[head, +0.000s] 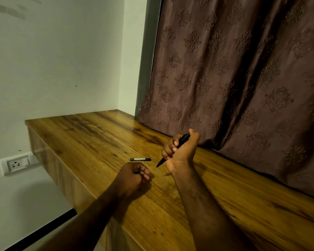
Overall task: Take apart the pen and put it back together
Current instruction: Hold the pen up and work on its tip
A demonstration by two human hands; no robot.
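On the wooden surface (98, 138), a dark pen piece (140, 159) was laid flat, its pale label (141, 158) too small to be read. At its three o'clock, the black tapered pen body (183, 138) was gripped by the right hand (179, 158), tip pointed down. At six o'clock, the left hand (132, 176) was curled, fingers (145, 175) tucked; any contents could not be told.

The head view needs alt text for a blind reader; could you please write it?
The right hand grips a black pen body above a wooden desk. The left hand pinches a small dark part; another dark piece lies on the desk.
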